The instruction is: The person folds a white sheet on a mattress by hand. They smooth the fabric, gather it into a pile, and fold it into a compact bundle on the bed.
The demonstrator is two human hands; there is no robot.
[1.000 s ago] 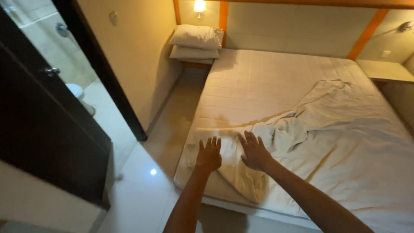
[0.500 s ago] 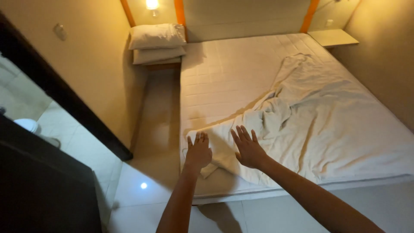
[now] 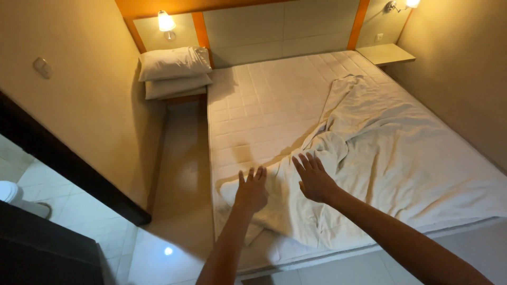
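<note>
Both hands reach out over the near corner of the bed, palms down. The left hand has its fingers spread wide and holds nothing; it hovers at the loose corner of the crumpled cream sheet, though contact cannot be told. The right hand, fingers fanned wide too and empty, is over the sheet's bunched fold just beside it. The sheet lies rumpled across the right half of the quilted mattress, its corner hanging at the foot edge. Two stacked pillows rest on a bedside shelf at the head, under a lit wall lamp.
</note>
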